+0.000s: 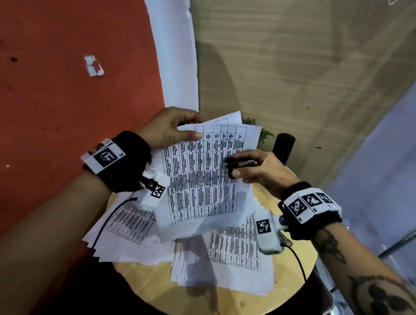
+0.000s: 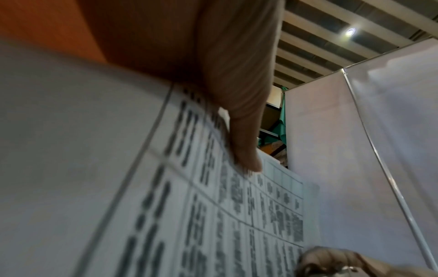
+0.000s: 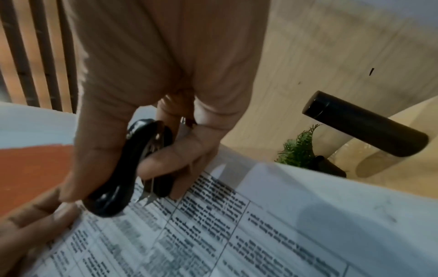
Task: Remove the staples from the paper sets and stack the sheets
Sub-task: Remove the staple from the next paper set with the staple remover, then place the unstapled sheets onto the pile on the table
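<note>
A printed paper set [image 1: 200,178] with a table grid is lifted above the round wooden table [image 1: 241,305]. My left hand [image 1: 177,128] pinches its top left edge, thumb on top; the thumb [image 2: 241,131] presses the sheet [image 2: 213,215] in the left wrist view. My right hand [image 1: 252,167] grips a black staple remover [image 1: 238,165] over the set's right edge. The remover [image 3: 132,168] shows in the right wrist view with its metal claws pointing at the page [image 3: 237,234]. No staple is visible.
Two fanned piles of printed sheets lie on the table, one at the left [image 1: 129,228] and one at the right [image 1: 235,258]. A black cylinder [image 1: 283,147] and a small green plant [image 1: 264,134] stand at the table's far edge. Red floor [image 1: 61,75] lies left.
</note>
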A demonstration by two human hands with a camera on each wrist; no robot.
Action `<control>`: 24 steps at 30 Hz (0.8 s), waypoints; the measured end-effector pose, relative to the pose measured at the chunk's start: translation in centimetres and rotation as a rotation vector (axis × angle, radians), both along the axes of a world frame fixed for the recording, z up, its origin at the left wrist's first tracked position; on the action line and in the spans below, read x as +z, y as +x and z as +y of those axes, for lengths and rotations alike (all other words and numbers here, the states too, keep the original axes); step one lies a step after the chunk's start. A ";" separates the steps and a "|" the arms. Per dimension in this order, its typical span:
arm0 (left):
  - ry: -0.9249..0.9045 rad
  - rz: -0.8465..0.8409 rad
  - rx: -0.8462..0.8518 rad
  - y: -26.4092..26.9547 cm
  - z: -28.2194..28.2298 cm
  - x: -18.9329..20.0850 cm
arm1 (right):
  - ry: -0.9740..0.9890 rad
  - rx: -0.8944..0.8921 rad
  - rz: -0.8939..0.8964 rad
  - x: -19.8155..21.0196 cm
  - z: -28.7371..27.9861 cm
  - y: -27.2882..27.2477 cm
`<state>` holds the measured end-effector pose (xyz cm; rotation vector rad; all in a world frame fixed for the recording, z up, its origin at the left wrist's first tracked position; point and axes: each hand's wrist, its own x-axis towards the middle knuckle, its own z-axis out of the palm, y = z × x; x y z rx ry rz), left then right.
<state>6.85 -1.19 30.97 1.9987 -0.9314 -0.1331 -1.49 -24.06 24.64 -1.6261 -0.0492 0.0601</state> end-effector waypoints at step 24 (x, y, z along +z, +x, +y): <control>0.071 0.691 0.812 6.6 14.3 -19.3 | 0.105 -0.340 0.364 -16.5 -2.4 0.5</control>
